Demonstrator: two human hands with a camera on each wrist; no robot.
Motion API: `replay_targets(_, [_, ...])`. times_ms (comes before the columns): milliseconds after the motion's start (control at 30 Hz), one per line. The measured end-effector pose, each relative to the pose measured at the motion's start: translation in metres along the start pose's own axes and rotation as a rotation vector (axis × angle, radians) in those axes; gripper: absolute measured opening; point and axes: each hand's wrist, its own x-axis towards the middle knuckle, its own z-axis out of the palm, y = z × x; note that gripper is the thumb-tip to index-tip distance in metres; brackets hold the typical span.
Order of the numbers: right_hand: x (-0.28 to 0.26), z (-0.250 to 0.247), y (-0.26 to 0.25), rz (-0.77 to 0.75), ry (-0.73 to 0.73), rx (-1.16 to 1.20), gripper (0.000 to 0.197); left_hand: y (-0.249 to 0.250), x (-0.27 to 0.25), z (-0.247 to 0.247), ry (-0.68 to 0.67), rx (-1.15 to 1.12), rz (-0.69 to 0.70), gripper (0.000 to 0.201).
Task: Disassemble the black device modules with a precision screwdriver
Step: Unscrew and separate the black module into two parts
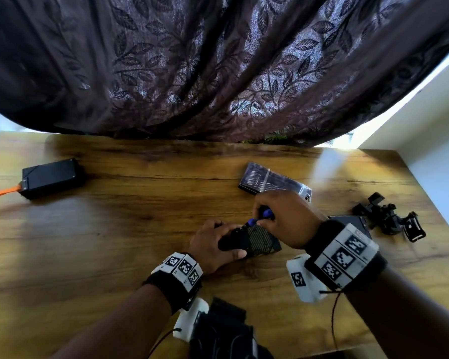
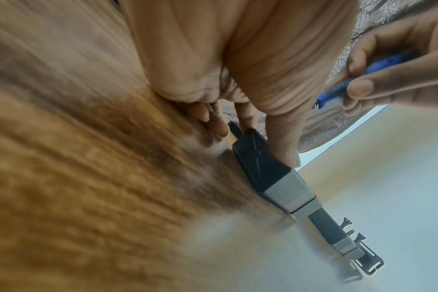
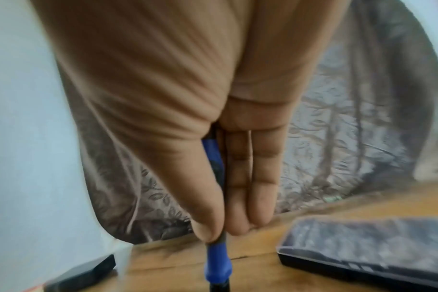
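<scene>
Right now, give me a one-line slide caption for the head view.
Left hand steadies a black module on the wooden table while the right hand works a blue screwdriver into it.

- The table (image 1: 114, 242) is wood with strong grain, smooth and a little glossy; it reflects light in the upper right of its top.
- The curtain (image 1: 218, 60) at the top of the frame is dark cloth with a shiny leaf pattern.
- The black module (image 1: 254, 242) under the hands looks like matt plastic, with a woven-looking texture on one face.
- The screwdriver (image 3: 216, 260) has a smooth blue plastic handle.
- The case (image 1: 272, 181) has a clear, glossy plastic lid.
- The black box (image 1: 51, 177) at left is matt.
</scene>
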Motion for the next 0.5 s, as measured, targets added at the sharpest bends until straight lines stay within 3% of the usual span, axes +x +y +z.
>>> replay_targets(100, [0.016,-0.001,-0.012,-0.096,-0.102,-0.157,0.021,0.001,0.000,0.000,-0.007,0.019,-0.012,0.077])
replay_targets(300, [0.027,-0.007,-0.016,-0.078,-0.111,-0.274,0.009,0.005,-0.002,-0.001,-0.003,0.026,-0.013,0.077])
replay_targets(500, [0.030,-0.006,-0.023,-0.035,-0.144,-0.431,0.030,0.003,-0.001,0.002,0.026,0.031,-0.001,0.078])
